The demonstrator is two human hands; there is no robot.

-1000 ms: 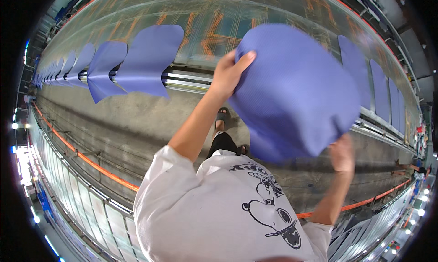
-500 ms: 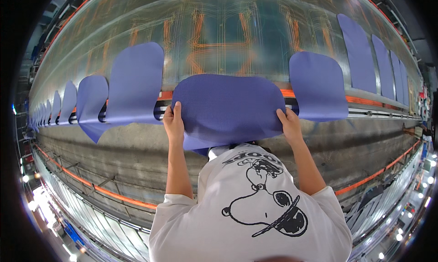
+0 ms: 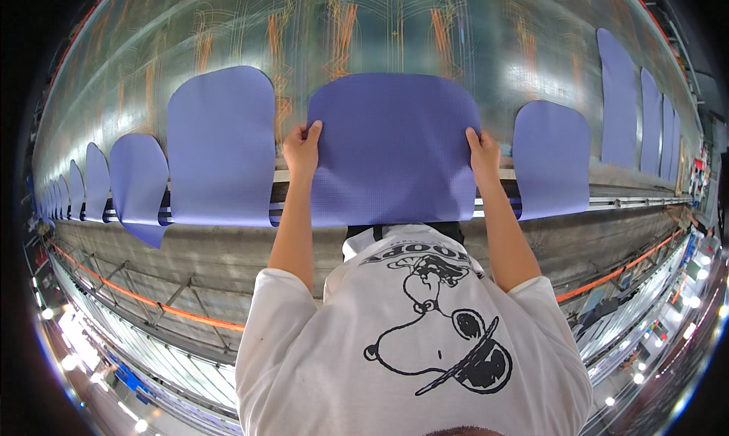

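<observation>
A purple sheet (image 3: 395, 151) with rounded far corners and a fine-textured surface stretches in front of me. My left hand (image 3: 301, 149) pinches its left edge between thumb and fingers. On the opposite edge my right hand (image 3: 484, 154) grips it the same way, at about the same height. The far part of the sheet reaches over a long glossy table (image 3: 395, 34) with orange streaks on it. Its near end hangs over the table's front edge, close to my body.
Left of my sheet lies another purple piece (image 3: 220, 144), with several more in a row beyond it, one with a folded corner (image 3: 140, 182). A smaller-looking piece (image 3: 552, 159) lies to the right, near several others (image 3: 619, 102). Metal rails (image 3: 638, 201) run along the table's front edge.
Both hands have moved forward with the purple sheet, away from my body. More of the sheet now stretches over the table, and it looks flatter. My view has shifted slightly.
</observation>
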